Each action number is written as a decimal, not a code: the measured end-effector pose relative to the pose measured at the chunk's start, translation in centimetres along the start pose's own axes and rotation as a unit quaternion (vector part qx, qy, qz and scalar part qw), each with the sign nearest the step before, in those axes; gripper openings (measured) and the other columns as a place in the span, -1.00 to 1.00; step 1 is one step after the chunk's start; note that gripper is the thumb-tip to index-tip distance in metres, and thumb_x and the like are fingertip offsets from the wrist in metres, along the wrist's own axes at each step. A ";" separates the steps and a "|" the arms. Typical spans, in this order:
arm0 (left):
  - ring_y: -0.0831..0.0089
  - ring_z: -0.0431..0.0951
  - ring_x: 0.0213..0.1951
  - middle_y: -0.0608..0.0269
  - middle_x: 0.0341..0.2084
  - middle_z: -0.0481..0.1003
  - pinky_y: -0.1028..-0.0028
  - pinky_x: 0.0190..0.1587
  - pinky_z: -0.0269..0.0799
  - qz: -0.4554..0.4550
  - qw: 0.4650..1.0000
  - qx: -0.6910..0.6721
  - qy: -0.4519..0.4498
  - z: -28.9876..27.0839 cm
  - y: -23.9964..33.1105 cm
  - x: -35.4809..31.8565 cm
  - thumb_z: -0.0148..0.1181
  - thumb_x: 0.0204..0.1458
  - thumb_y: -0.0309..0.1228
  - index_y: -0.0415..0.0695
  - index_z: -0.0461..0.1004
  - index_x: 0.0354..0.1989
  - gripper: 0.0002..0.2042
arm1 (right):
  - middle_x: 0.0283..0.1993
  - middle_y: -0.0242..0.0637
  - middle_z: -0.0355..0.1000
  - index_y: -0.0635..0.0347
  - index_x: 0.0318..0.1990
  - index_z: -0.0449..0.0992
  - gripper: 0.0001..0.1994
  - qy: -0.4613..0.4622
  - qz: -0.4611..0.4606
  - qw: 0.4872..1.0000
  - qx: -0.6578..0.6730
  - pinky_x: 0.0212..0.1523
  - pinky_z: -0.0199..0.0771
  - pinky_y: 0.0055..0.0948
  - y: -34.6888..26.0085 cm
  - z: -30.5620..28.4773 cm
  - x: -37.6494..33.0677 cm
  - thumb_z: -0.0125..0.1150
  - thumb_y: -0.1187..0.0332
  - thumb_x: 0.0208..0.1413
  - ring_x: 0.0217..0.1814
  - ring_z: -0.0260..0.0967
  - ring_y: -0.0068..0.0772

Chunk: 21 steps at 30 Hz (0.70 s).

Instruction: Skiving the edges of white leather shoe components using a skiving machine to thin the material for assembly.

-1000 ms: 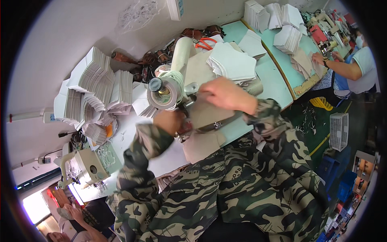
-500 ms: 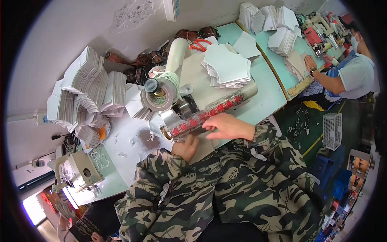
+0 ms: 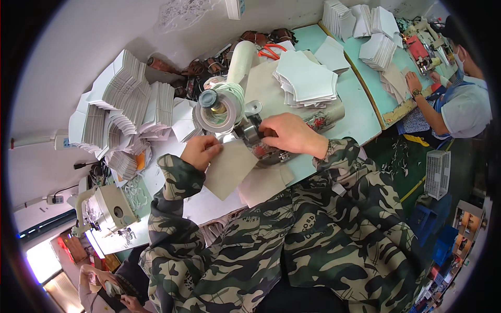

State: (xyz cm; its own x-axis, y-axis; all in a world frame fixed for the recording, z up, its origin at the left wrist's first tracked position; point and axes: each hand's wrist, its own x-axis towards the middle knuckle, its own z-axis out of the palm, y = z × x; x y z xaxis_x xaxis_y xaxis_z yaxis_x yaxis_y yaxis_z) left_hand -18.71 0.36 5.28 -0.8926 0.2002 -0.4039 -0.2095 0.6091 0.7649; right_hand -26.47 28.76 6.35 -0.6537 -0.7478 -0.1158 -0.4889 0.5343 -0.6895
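My left hand pinches the upper left corner of a flat beige panel, holding it tilted in front of the machine. My right hand is at the machine's shiny metal cylinder, with thumb and fingers curled together; what is between them, if anything, is hidden. Below, more beige panels lie at the table's near edge, close to my jacket. The sewing-type machine has a pale upright arm and a spool with pale green thread around it.
White cut panels are stacked on the machine bed, and tall stacks stand at the left by the wall. Orange-handled pliers lie behind. A second machine stands at left. A co-worker sits at the right table.
My left hand has come up and left with a beige panel in its fingers. My right hand has moved up to the metal cylinder, covering part of the red-marked edge.
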 end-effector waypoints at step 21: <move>0.66 0.37 -0.45 0.48 -0.57 0.43 0.54 -0.33 0.30 -0.042 0.978 -0.077 -0.188 -0.3 0.4 3.1 0.14 0.11 -0.35 -0.20 0.51 -0.38 -0.83 | -0.47 -0.21 0.54 0.28 -0.39 0.57 -0.80 -0.123 0.029 0.989 0.079 -0.39 0.46 -0.40 -1.0 1.2 -0.8 0.23 0.29 0.02 -0.44 0.52 -0.30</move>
State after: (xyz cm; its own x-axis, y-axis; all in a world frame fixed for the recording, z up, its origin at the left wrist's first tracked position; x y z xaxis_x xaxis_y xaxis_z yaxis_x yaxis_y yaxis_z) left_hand -21.66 0.93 4.49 -0.6661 0.4394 -0.6026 -0.3599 0.5184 0.7758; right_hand -24.72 28.36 6.30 -0.5075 -0.8020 -0.3150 -0.3457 0.5244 -0.7782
